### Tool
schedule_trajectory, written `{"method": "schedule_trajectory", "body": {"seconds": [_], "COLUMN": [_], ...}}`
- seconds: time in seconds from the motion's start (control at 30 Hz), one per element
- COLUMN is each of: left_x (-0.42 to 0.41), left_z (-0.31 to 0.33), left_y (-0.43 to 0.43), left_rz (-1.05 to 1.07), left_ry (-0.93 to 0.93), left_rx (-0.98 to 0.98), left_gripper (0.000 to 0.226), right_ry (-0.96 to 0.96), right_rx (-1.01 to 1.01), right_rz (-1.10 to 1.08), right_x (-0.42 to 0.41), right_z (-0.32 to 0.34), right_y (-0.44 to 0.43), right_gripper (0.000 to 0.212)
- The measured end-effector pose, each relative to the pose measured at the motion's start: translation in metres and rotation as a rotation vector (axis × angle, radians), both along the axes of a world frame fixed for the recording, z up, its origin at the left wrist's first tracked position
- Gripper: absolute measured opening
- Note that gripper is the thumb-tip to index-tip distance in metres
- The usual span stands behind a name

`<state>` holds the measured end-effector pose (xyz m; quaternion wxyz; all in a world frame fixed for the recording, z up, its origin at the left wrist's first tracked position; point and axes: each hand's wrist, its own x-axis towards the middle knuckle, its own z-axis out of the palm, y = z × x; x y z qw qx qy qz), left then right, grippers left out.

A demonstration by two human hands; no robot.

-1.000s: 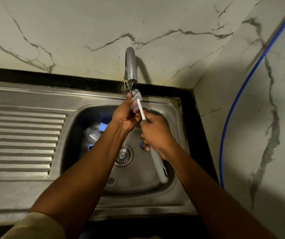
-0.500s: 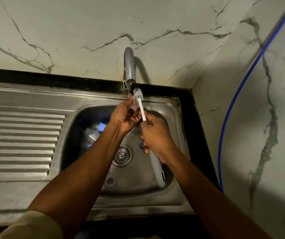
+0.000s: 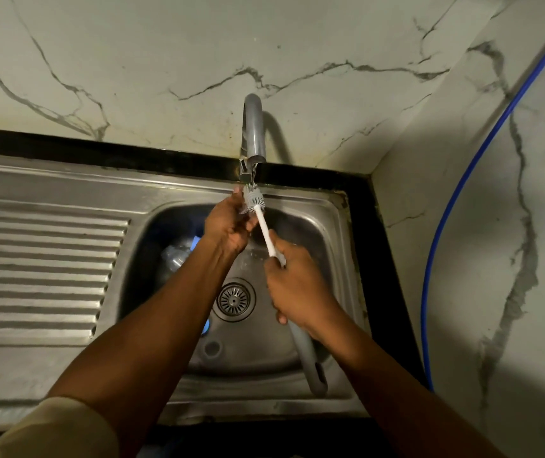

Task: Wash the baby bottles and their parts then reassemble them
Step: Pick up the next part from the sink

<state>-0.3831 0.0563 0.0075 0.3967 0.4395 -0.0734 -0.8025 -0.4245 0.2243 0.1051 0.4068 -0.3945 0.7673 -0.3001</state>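
Over the sink now, and both hands are raised under the tap, which stands at twelve o'clock of the basin. The brush is gripped by the right hand, its fingers wrapped tight round the handle where the white stem meets the grey grip. The grey end is left trailing toward five o'clock, over the front rim. The bristled head is pointed up to eleven o'clock, just beneath the spout.

Right against that head the left hand is held, fingers curled and pressed together. A small part is pinched there, touching the bristles; it is pale and mostly hidden, so what it is cannot be told.

In the basin a clear bottle is seen lying at ten o'clock of the drain, with a blue piece at its upper end. Another blue bit is glimpsed at seven o'clock of the drain, half covered by the left forearm. The ribbed draining board is spread out at nine o'clock, and a blue hose is run down the marble wall at three o'clock.
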Motion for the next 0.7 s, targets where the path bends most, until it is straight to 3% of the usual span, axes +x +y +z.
{"method": "schedule_trajectory", "body": {"seconds": [0.17, 0.33, 0.5, 0.7], "left_x": [-0.014, -0.003, -0.006, 0.025], "left_z": [0.003, 0.004, 0.013, -0.006], "left_y": [0.014, -0.008, 0.007, 0.01], "left_rz": [0.076, 0.181, 0.023, -0.087], "left_ry": [-0.119, -0.025, -0.093, -0.079], "left_rx": [-0.114, 0.001, -0.131, -0.149], "left_gripper": [0.011, 0.014, 0.011, 0.017], "right_ry": [0.185, 0.186, 0.251, 0.094], "right_rx": [-0.041, 0.046, -0.021, 0.021], "right_rz": [-0.002, 0.058, 0.008, 0.011], "right_x": [-0.003, 0.014, 0.002, -0.01], "right_z": [-0.005, -0.01, -0.015, -0.025], "right_y": [-0.022, -0.007, -0.021, -0.004], "right_gripper": [0.053, 0.057, 0.057, 0.054]}}
